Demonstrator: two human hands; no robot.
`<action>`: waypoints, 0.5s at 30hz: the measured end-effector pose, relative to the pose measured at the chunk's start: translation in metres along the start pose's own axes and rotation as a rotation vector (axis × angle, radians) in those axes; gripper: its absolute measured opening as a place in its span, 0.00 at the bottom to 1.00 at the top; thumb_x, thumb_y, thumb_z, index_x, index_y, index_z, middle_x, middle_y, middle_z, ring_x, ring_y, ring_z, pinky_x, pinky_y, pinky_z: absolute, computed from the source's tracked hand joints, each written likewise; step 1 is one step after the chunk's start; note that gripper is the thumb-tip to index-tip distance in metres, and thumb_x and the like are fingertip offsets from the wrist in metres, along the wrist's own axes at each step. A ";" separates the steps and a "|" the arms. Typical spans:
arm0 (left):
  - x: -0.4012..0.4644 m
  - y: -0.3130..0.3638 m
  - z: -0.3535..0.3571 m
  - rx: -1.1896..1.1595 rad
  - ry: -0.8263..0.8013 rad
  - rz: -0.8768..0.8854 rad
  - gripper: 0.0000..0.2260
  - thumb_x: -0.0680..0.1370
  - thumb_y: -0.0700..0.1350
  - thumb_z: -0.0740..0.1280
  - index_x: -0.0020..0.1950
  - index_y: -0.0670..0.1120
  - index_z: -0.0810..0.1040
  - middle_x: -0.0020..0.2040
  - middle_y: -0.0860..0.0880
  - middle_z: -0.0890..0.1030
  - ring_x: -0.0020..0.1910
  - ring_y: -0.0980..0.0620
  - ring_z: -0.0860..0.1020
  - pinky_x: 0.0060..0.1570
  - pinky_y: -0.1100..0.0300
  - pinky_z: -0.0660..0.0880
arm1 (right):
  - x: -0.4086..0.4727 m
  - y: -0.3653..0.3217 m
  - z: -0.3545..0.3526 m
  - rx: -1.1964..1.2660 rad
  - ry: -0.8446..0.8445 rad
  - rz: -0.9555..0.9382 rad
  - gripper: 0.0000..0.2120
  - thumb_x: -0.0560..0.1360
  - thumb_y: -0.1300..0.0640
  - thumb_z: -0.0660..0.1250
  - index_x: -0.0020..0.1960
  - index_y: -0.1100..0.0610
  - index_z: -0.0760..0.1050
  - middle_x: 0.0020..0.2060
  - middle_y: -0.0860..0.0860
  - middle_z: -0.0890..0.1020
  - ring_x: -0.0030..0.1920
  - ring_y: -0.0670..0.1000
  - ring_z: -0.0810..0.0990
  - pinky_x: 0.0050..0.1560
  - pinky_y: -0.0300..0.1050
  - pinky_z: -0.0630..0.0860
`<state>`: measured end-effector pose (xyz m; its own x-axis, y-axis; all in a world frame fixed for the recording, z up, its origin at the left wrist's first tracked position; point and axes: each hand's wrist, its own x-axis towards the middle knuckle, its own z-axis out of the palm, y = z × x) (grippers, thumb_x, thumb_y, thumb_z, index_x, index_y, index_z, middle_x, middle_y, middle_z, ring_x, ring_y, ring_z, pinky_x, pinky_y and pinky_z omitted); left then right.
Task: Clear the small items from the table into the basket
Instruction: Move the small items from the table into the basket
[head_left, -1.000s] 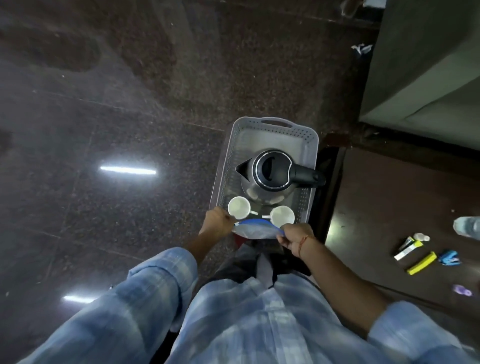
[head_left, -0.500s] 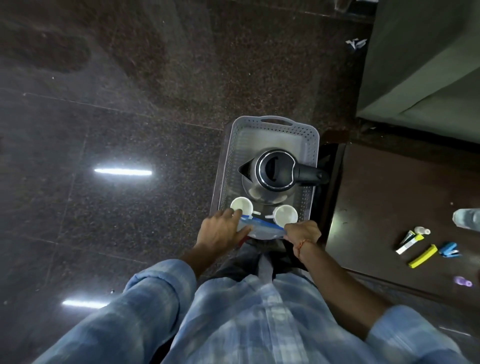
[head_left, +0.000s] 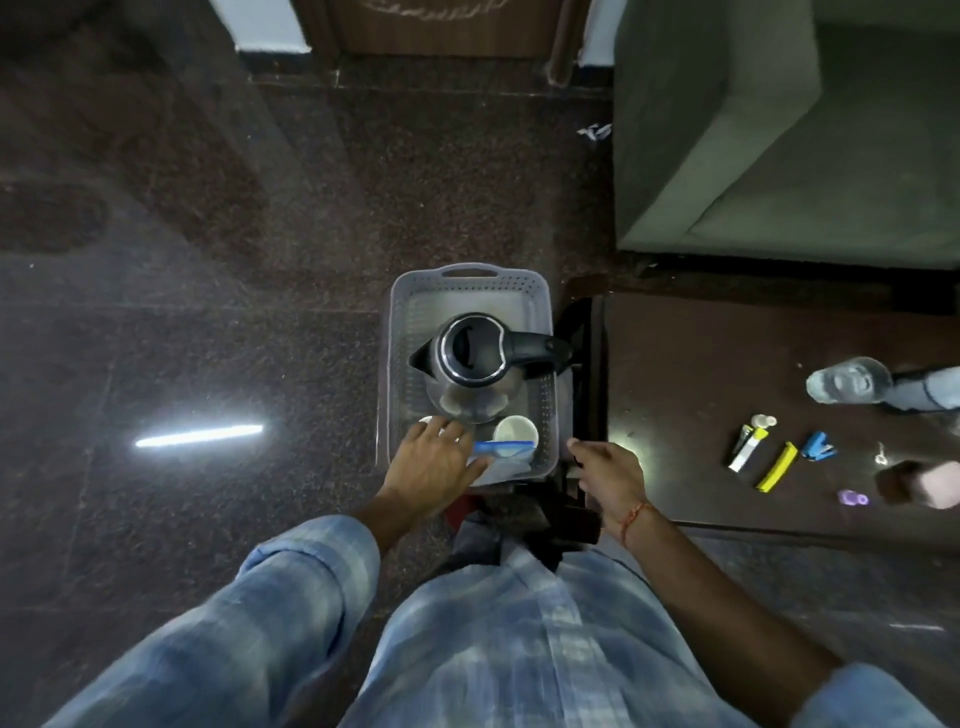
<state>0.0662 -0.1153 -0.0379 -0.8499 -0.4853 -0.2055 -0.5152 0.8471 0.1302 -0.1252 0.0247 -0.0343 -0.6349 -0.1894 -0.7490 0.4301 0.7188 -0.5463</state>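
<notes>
A grey perforated basket (head_left: 467, 291) sits on the dark floor in front of me. It holds a black kettle (head_left: 470, 353), a white cup (head_left: 514, 430) and a clear zip bag with a blue strip (head_left: 506, 448) at its near end. My left hand (head_left: 434, 462) rests flat on the bag's left side, fingers spread, and covers a second cup. My right hand (head_left: 605, 467) hovers empty just right of the basket, fingers loosely apart. On the brown table (head_left: 701, 364) to the right lie a white tube (head_left: 748, 447), a yellow item (head_left: 776, 466), a blue stapler (head_left: 818, 447) and a purple item (head_left: 852, 498).
A clear water bottle (head_left: 852, 387) lies on the table's right side, with a pink block (head_left: 935, 483) and a small key (head_left: 879, 453) near the edge. A green sofa (head_left: 779, 130) stands behind the table. A door is at the far wall.
My right hand has let go of the zip bag and moved right, away from the basket. The bag now lies in the basket under my left hand. The view has tilted up.
</notes>
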 end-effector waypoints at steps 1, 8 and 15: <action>0.007 0.008 -0.005 -0.021 0.014 0.045 0.21 0.79 0.61 0.58 0.51 0.46 0.81 0.49 0.47 0.83 0.51 0.45 0.79 0.49 0.50 0.76 | -0.002 0.001 -0.010 0.034 0.009 0.005 0.09 0.71 0.49 0.73 0.44 0.55 0.82 0.39 0.53 0.82 0.40 0.51 0.79 0.46 0.48 0.79; 0.047 0.083 -0.030 -0.136 0.026 0.174 0.22 0.81 0.60 0.55 0.54 0.46 0.80 0.53 0.48 0.81 0.56 0.46 0.76 0.57 0.51 0.71 | 0.007 0.022 -0.077 0.097 0.023 -0.030 0.07 0.72 0.52 0.72 0.44 0.56 0.82 0.42 0.52 0.83 0.47 0.53 0.80 0.58 0.55 0.78; 0.063 0.166 -0.034 -0.141 -0.033 0.187 0.22 0.81 0.61 0.52 0.52 0.49 0.80 0.53 0.50 0.79 0.55 0.48 0.75 0.55 0.54 0.72 | 0.041 0.049 -0.153 0.172 0.065 -0.071 0.07 0.69 0.51 0.74 0.39 0.54 0.81 0.37 0.49 0.80 0.45 0.52 0.78 0.52 0.53 0.76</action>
<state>-0.0765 -0.0126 0.0035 -0.9289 -0.3137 -0.1968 -0.3619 0.8816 0.3030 -0.2282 0.1544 -0.0346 -0.7051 -0.1877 -0.6838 0.4829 0.5791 -0.6569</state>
